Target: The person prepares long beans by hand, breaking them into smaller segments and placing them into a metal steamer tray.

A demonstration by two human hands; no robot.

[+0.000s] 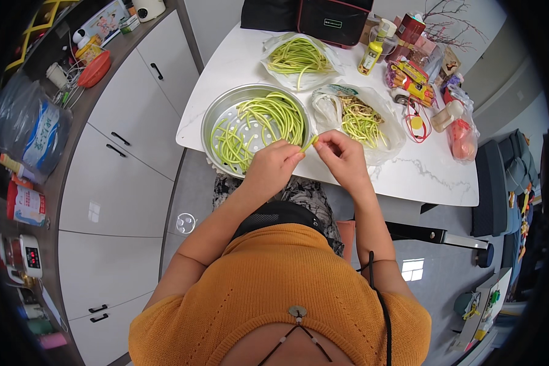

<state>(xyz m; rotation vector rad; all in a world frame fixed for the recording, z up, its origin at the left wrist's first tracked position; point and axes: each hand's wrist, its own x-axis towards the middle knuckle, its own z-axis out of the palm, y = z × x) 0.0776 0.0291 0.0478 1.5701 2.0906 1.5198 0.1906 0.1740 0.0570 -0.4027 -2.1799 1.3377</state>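
Left hand (271,166) pinches one end of a short green stem (309,144) between thumb and fingertips; the remaining fingers are curled. Right hand (344,160) pinches the opposite end in the same manner, with thumb and index finger closed on the stem. The stem is positioned at the near right rim of a round metal basin (229,113), between both hands. The basin stands at the near left edge of a white marbled table (445,178); its base is perforated. Green stems (280,116) lie inside, mainly along the right and lower left portions. To the right of the basin, just beyond the right hand, an open plastic bag (396,139) contains thin green and brownish pieces (361,122). Behind the basin, a second open plastic bag (333,74) contains long green stems in a bundle (297,56). A yellow bottle (370,59) stands upright farther right.
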